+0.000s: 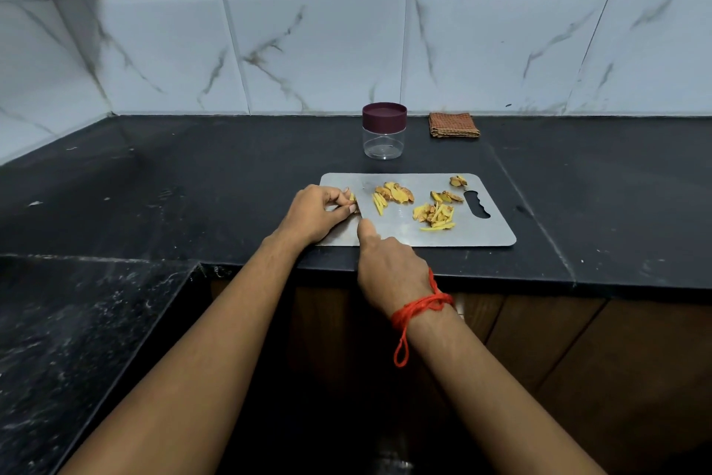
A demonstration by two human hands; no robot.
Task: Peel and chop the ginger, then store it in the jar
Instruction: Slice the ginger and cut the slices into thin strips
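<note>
A steel cutting board (485,233) lies on the black counter. At its left end my left hand (316,214) pinches a small ginger piece (351,198) against the board. My right hand (389,270) grips a knife (360,213), forefinger stretched along its back. The blade is seen edge-on beside the left fingertips, and the handle is hidden in the fist. Peeled ginger slices (395,192) lie mid-board, cut strips (433,214) to their right, and more bits near the handle slot. Behind the board stands a clear jar (384,145), nothing visible inside, with its maroon lid (384,115) on.
A folded brown checked cloth (454,124) lies by the tiled wall, right of the jar. The black counter (192,181) stretches left and right of the board. A second counter section (77,320) sits at the lower left. Brown cabinet fronts (578,339) run under the counter edge.
</note>
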